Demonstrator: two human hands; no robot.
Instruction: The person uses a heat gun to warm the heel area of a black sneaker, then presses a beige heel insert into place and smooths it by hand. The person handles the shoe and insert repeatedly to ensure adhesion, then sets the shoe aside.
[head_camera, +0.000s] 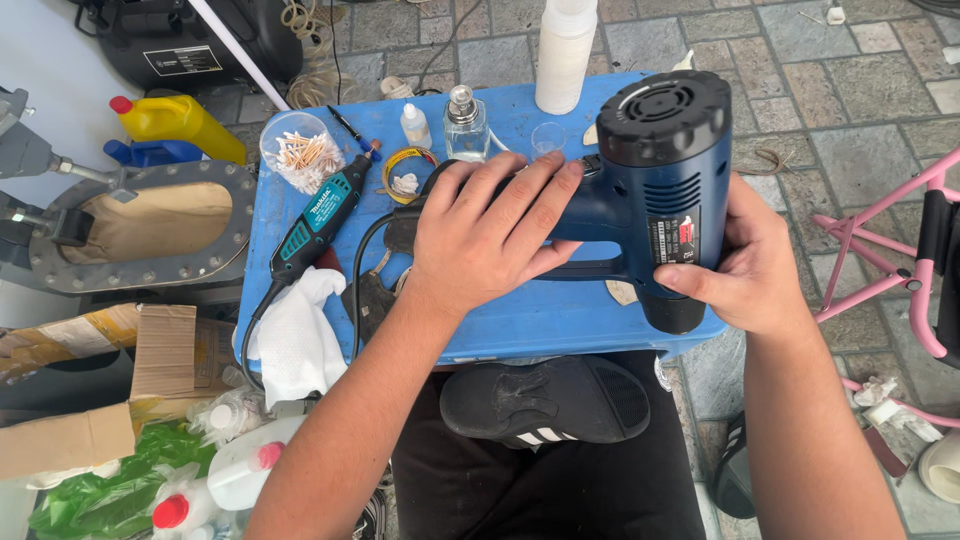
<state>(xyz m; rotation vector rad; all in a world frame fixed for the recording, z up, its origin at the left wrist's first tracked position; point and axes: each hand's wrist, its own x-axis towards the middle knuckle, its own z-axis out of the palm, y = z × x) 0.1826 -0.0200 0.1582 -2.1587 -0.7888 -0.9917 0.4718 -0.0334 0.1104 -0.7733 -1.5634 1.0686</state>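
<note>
- Paving stones lie under a low blue plastic table (520, 330) set against the person's knees
- left hand (490, 235) lies flat, fingers spread, over the handle of the blue heat gun (650, 190); right hand (745, 265) grips its barrel near the nozzle
- steadying both ends looks wise, with the nozzle kept clear of the white cloth (295, 335)
- yellow jug (180, 120) with red cap stands left; a white bottle (565, 50) stands at the table's back; a clear tub of cotton swabs (302, 152) sits beside a teal rotary tool (320, 225)

Both forearms reach forward from below. Left hand (487, 232) lies palm down, fingers (530, 190) spread and pointing right. Right hand (752, 262) curls inward, thumb (690, 283) pressed leftward, knuckles facing out
</note>
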